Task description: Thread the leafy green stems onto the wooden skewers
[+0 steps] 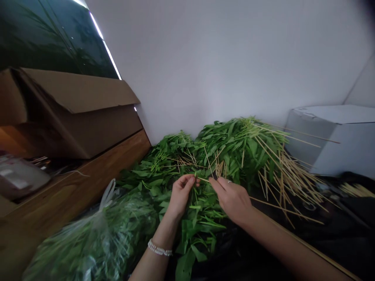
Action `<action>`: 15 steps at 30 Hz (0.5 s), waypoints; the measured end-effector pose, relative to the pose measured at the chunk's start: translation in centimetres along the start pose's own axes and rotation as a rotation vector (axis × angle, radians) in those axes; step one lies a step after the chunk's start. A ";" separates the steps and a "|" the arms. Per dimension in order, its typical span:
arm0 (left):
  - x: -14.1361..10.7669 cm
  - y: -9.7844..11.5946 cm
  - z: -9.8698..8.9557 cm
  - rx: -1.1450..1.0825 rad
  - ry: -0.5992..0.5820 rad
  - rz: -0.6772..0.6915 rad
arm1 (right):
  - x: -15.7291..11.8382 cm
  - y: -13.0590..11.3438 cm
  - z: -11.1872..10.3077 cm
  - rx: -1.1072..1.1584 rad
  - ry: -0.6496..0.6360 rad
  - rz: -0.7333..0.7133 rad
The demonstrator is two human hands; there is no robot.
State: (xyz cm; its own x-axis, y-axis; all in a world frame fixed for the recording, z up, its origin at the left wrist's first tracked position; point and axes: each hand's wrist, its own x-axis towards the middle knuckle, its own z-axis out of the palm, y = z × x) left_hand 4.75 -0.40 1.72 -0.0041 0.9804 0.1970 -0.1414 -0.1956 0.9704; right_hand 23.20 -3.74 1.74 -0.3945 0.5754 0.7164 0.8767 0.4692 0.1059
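Observation:
My left hand (182, 192), with a beaded bracelet at the wrist, pinches a small bit of green stem (196, 175) between thumb and fingertips. My right hand (232, 196), wearing a ring, is closed around a thin wooden skewer (203, 179). The skewer's tip meets the green stem at the left fingertips; whether it has pierced the stem I cannot tell. Below both hands lie loose leafy greens (187, 262) with cut stems. Beyond them is a heap of leafy greens on skewers (225, 134), the bare sticks (288, 183) pointing right.
A tied clear plastic bag of greens (99, 234) sits at the front left. Behind it are a wooden ledge (117, 160) and an open cardboard box (96, 125). A white box (345, 136) stands at the right against the pale wall (222, 58). More skewers (356, 190) lie at far right.

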 end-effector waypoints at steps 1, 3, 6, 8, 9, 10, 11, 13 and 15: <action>0.0 0.0 0.0 -0.012 -0.004 0.004 | 0.0 -0.1 0.0 0.002 -0.012 0.009; 0.0 -0.1 0.0 -0.035 -0.010 0.005 | -0.1 -0.2 -0.1 0.006 -0.038 0.025; 0.0 -0.3 0.1 -0.056 -0.011 -0.007 | -0.1 -0.3 -0.1 0.015 -0.060 0.039; -0.1 -0.4 0.1 -0.059 -0.013 -0.015 | -0.1 -0.4 -0.1 0.021 -0.060 0.044; -0.1 -0.4 0.2 -0.060 -0.014 -0.018 | -0.1 -0.4 -0.1 0.023 -0.059 0.046; -0.1 -0.4 0.2 -0.062 -0.017 -0.021 | -0.1 -0.4 -0.1 0.025 -0.060 0.046; -0.1 -0.4 0.2 -0.065 -0.019 -0.024 | -0.1 -0.5 -0.1 0.027 -0.062 0.047; -0.1 -0.3 0.2 -0.068 -0.025 -0.024 | -0.1 -0.5 -0.2 0.033 -0.071 0.052; -0.1 -0.3 0.2 -0.068 -0.027 -0.025 | -0.2 -0.5 -0.3 0.040 -0.078 0.059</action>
State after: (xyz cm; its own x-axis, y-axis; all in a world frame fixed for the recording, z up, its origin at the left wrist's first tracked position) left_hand 5.01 -0.48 1.41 0.0265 0.9837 0.1777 -0.2080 -0.1684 0.9635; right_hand 22.89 -4.24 1.76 -0.3642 0.6522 0.6648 0.8879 0.4587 0.0364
